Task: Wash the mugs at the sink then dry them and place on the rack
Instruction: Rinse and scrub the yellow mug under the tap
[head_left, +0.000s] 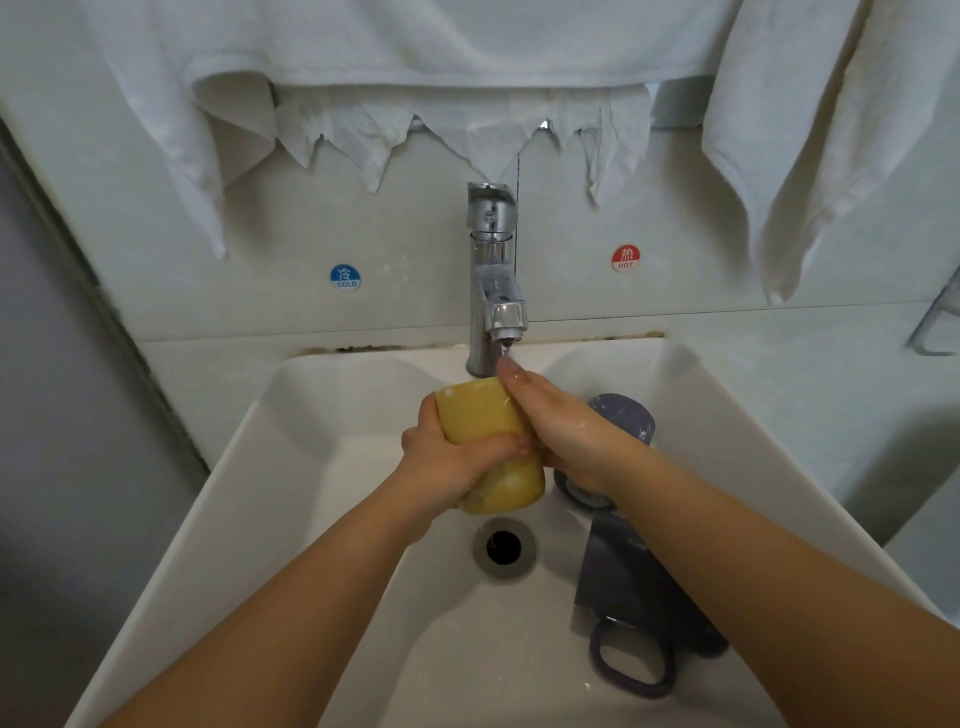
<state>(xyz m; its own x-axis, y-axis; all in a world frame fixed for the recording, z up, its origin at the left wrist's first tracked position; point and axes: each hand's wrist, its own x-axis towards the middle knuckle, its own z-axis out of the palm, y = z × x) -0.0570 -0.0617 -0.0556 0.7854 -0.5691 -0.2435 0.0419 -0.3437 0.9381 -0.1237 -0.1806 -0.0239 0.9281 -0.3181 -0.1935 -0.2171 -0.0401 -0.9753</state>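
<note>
Two hands on yellow mug (488, 447) over sink (291, 467), under tap (493, 270): left hand (447, 462) grips it, right hand (561, 421) flat vs its side, fingers straight. Wall stickers read "COLD" (345, 277) (blue) & "HOT" (625, 258) (red). Dark mugs (634, 582) lie in sink at right.

We see the left hand (447, 460) gripping a yellow mug (488, 441) over the white sink (291, 467), w/ the right hand (561, 421) laid flat on its side, fingertips under the faucet (493, 275). Two dark blue mugs, one (623, 415) behind the right wrist, another (634, 587) lying nr the drain (503, 546). Water prob. running, hard to tell. White towels (415, 62) hang above.
</note>
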